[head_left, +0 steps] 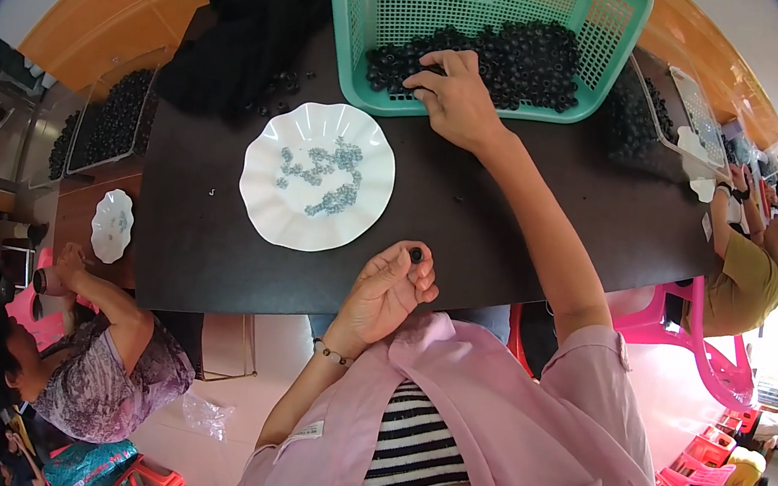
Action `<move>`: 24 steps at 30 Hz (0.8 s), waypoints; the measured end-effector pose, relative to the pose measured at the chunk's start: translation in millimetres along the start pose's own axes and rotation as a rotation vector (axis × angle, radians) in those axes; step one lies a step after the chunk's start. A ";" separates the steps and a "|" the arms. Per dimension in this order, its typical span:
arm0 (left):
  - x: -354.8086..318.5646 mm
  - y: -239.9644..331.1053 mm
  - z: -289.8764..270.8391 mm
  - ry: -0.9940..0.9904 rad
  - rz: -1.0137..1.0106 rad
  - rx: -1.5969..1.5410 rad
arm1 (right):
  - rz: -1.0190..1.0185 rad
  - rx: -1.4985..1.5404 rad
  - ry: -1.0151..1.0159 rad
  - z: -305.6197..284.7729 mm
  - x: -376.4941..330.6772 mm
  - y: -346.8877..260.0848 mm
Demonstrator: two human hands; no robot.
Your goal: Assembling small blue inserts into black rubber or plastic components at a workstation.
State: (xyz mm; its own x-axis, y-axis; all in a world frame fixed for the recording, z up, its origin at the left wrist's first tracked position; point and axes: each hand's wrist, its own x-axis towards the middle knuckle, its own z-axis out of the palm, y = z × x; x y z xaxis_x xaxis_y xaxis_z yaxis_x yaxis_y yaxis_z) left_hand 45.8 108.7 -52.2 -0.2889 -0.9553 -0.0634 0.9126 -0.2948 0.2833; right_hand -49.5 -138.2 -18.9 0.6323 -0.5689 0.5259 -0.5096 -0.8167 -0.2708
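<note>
My left hand [384,294] is closed near the table's front edge, palm up, pinching a small round black piece [416,255] between thumb and fingers. My right hand [463,102] reaches over the near rim of a green plastic basket [351,89]. Its fingers are bent but apart, just above a heap of small black ring-shaped pieces [533,64], and I see nothing held in them. A white scalloped plate [262,190] lies left of my hands, with many tiny clear bluish pieces [336,198] scattered on it.
The dark table [197,261] also bears a black cloth [249,34] and loose black pieces [288,80]. At left are a bin of black pieces [113,120], a small white plate [112,226] and a seated person [107,373]. Another person [746,283] sits at right beside a pink chair [714,373].
</note>
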 end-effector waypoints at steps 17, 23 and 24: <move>-1.2 0.9 1.0 0.015 -0.011 0.033 | 0.004 -0.111 -0.060 21.1 24.8 5.5; -0.8 1.7 -0.6 0.014 -0.006 0.025 | -0.011 -0.105 -0.052 21.3 28.6 -1.9; -1.0 2.0 -1.0 0.010 -0.006 0.025 | -0.033 -0.084 -0.022 19.9 28.8 -4.8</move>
State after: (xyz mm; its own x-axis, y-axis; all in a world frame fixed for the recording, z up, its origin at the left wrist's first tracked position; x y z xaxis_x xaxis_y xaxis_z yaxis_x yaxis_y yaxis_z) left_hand 48.2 109.0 -52.5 -0.2915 -0.9536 -0.0749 0.9031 -0.3002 0.3071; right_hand -17.3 -152.6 -18.6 0.6614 -0.5448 0.5155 -0.5354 -0.8243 -0.1843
